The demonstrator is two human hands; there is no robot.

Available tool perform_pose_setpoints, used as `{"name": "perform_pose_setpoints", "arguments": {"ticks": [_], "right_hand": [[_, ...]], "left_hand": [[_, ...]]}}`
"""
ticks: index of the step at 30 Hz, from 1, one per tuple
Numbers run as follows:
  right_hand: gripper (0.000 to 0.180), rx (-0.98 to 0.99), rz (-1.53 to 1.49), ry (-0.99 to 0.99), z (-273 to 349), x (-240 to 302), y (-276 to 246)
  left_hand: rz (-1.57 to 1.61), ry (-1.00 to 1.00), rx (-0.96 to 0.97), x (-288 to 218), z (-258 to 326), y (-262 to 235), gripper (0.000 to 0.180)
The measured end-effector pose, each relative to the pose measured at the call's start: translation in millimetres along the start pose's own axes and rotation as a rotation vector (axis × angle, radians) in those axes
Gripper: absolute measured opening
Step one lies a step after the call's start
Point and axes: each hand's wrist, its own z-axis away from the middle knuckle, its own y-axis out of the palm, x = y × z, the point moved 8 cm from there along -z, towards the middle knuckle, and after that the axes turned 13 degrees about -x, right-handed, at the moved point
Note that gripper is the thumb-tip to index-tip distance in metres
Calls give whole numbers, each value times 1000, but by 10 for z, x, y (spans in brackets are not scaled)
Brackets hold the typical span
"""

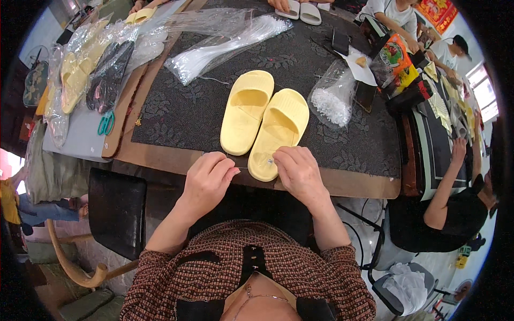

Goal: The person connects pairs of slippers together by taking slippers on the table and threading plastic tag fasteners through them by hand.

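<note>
Just below the middle of the frame, the left hand (208, 179) has its grip pinched on a thin thread-like tie (242, 168), which runs toward the right hand (299, 170). The right hand rests on the toe end of the right yellow slipper (279, 134), its fingers closed on a small silver piece (270, 160). The left yellow slipper (247, 111) lies touching it, both on the dark patterned counter (182, 117). A bundle of white ties in clear plastic (225, 45) is in the upper middle, a bag of small white pieces (333, 99) right of the slippers, and teal scissors (106, 123) at the left.
</note>
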Motion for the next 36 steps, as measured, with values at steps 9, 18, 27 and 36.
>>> {"name": "perform_pose_setpoints", "arguments": {"ticks": [9, 18, 27, 36], "right_hand": [[18, 9, 39, -26, 14, 1, 46], [24, 22, 213, -50, -65, -135, 168], [18, -275, 50, 123, -249, -454, -265], [23, 58, 279, 439, -698, -1394, 108]], "left_hand": [[-27, -77, 11, 75, 74, 50, 15], [-78, -2, 50, 253, -144, 407, 10], [-201, 29, 55, 319, -337, 725, 9], [-256, 116, -10, 504, -500, 964, 10]]}}
